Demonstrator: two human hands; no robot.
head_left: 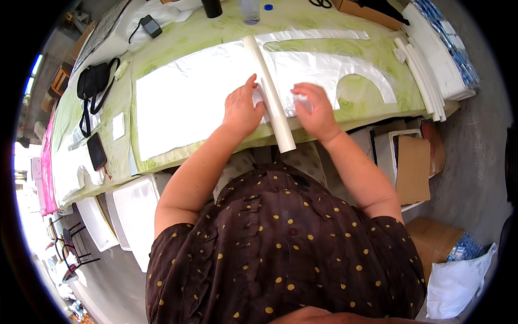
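Observation:
A long cream-white roll or tube (pixel 272 102) lies across the green patterned table cover, its near end reaching past the table's front edge. Spread to its left is a large white sheet (pixel 181 102). To its right lies thin, shiny white film (pixel 307 65) with a curved cut-out. My left hand (pixel 243 110) rests on the sheet just left of the roll, fingers extended and thumb apart. On the other side my right hand (pixel 315 110) hovers near the film, slightly blurred, its fingers bent and apart from the thumb. Neither hand visibly grips anything.
On the left lie a black bag (pixel 94 81), a dark phone (pixel 96 152) and a white card (pixel 118 126). A clear bottle (pixel 250 12) and a black cylinder (pixel 212 7) stand at the back. Several thin white rolls (pixel 421 78) sit at the right, near scissors (pixel 320 3) and a cardboard box (pixel 367 12).

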